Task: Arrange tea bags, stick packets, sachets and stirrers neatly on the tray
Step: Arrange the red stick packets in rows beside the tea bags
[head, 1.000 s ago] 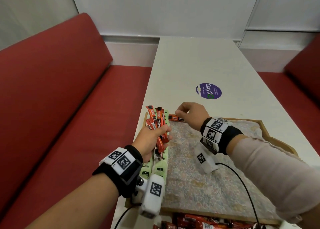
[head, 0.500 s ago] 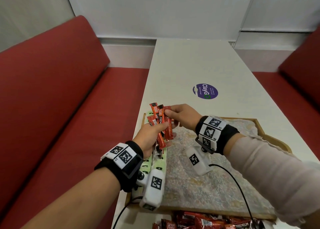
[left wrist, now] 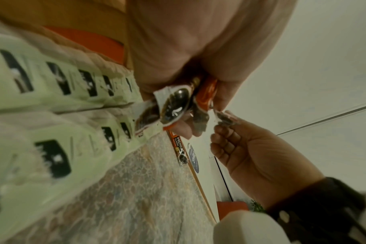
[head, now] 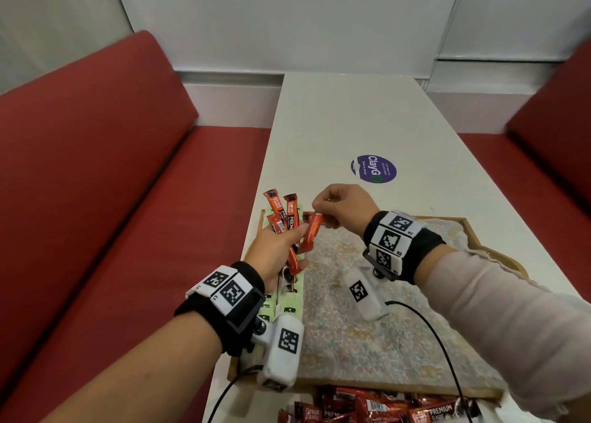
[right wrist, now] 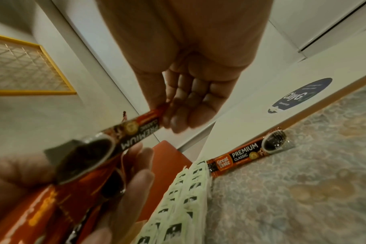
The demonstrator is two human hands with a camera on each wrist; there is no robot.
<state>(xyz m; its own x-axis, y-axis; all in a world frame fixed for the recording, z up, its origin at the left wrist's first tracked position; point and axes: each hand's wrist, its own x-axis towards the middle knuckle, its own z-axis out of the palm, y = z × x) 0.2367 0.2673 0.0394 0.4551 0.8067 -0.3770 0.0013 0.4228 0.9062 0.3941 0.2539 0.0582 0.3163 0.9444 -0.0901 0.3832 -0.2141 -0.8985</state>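
Observation:
My left hand grips a fanned bunch of orange-red stick packets above the tray's far-left corner; their ends show below the fist. My right hand pinches the top end of one stick packet, which is tilted with its lower end still at the left fingers. The wooden tray has a patterned lining. Rows of pale green tea bags lie along its left side. One stick packet lies flat against the far rim.
A heap of more stick packets lies on the white table in front of the tray. A round purple sticker is beyond the tray. Red benches flank the table. A black cable crosses the tray lining.
My right hand left the packet lying at the tray's far rim, came back to the bunch, pinched one stick and now draws it up and to the right. The left hand stayed put.

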